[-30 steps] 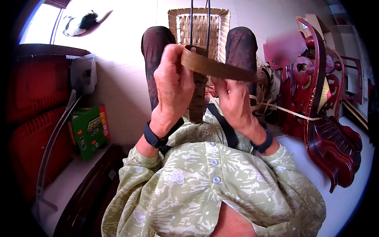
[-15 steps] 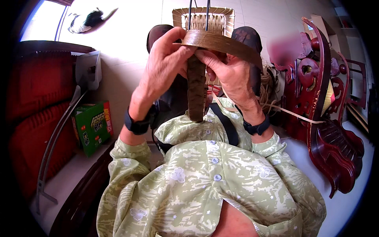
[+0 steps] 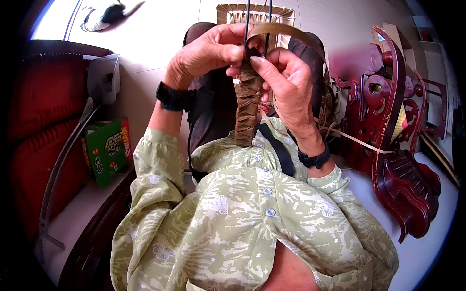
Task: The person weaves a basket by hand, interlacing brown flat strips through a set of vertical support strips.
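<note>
My left hand [image 3: 216,51] is closed around the top of a braided brown band [image 3: 248,102], its fingers on a flat brown strip [image 3: 286,30] that arches over to the right. My right hand [image 3: 286,82] pinches the same band just below the arch, thumb pressed on it. Two thin dark rods [image 3: 246,12] stand up behind the band's top. A pale woven basket [image 3: 228,9] sits beyond, between my knees, partly hidden by my hands and the band.
Carved dark red wooden furniture [image 3: 398,179] stands at right, with coiled pale strands [image 3: 330,131] beside it. At left are red padded panels [image 3: 51,92], a grey metal stand [image 3: 104,77] and a green box [image 3: 104,150]. A black-and-white animal [image 3: 103,18] lies at upper left.
My left hand has moved up and to the right, fingers now over the band's top. My right thumb has risen onto it. The arched strip sits higher, and more braided band shows.
</note>
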`<state>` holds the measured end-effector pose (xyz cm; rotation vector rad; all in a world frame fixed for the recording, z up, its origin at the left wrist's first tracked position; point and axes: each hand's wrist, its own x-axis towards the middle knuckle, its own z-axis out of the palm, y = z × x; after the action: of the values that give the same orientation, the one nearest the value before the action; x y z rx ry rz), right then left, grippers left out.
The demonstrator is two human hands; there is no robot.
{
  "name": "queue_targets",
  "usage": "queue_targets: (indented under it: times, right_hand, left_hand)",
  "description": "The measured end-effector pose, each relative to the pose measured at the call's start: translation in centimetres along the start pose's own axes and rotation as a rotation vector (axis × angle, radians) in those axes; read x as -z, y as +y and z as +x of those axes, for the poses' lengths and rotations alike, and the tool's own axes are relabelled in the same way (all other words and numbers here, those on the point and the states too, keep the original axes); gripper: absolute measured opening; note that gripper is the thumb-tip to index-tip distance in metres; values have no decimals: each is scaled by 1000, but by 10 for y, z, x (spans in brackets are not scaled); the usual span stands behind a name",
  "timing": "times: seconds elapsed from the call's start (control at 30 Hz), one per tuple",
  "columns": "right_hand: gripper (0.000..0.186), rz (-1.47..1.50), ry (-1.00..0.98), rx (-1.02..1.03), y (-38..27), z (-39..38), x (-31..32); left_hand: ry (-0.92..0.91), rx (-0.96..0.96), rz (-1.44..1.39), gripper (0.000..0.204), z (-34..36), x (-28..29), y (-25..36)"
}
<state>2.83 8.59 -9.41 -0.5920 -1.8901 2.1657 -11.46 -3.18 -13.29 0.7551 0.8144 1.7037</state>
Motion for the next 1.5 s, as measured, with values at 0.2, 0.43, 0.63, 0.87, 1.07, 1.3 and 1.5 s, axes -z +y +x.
queue_targets:
  times: [0.2,0.43,0.63,0.87,1.07,1.3,1.5]
  right_hand:
    - [18,58,-42,-21,1,3,3]
    - [18,19,-59,-6,-1,4,-2]
    - [19,-7,-63,-9,-1,2,-2]
    - [21,-3,-79,-43,-3,2,-6]
    - [21,-6,-110,-57,-4,1,2]
    - [18,40,-120,-47,-6,4,8]
    - [18,65,-61,-83,-6,9,27]
  left_hand:
    - [-20,-129,-378,23,15,15,-46]
    - [-21,-223,-824,31,10,1,-64]
    - [174,-231,-569,30,5,8,-60]
    - [205,-311,-745,44,-5,-1,-67]
    - [29,-568,-760,58,-38,17,-24]
    - [363,-1135,-722,34,-136,51,58]
    - [498,-1160,-531,14,-324,84,109]
